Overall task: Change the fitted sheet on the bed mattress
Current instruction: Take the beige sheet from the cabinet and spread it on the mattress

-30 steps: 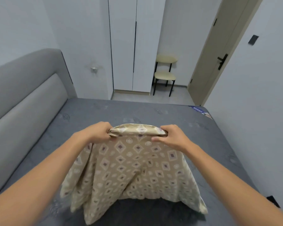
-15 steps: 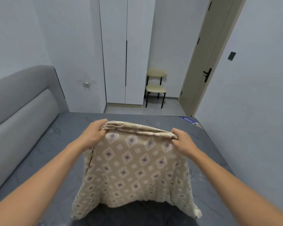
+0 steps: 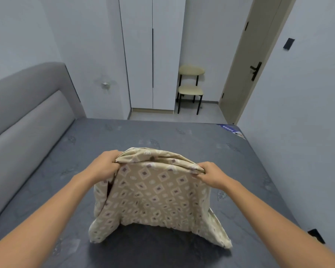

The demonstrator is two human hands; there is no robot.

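Note:
A folded beige sheet (image 3: pixel 153 192) with a diamond pattern hangs in front of me above the bare dark grey mattress (image 3: pixel 182 136). My left hand (image 3: pixel 106 165) grips the top fold at its left end. My right hand (image 3: pixel 211 174) pinches the same fold at its right end. The top edge bows upward between the hands in several layers. The lower part of the sheet hangs down, its bottom corners spreading out over the mattress near me.
A grey padded headboard (image 3: pixel 27 117) runs along the left. Beyond the bed stand a white wardrobe (image 3: pixel 153 55), a beige chair (image 3: pixel 190 89) and a closed door (image 3: pixel 246 60). A wall (image 3: pixel 298 132) borders the mattress on the right.
The hands have drawn slightly closer together, and the top fold now arches up between them. The camera view shifted a little; the sheet still hangs over the mattress.

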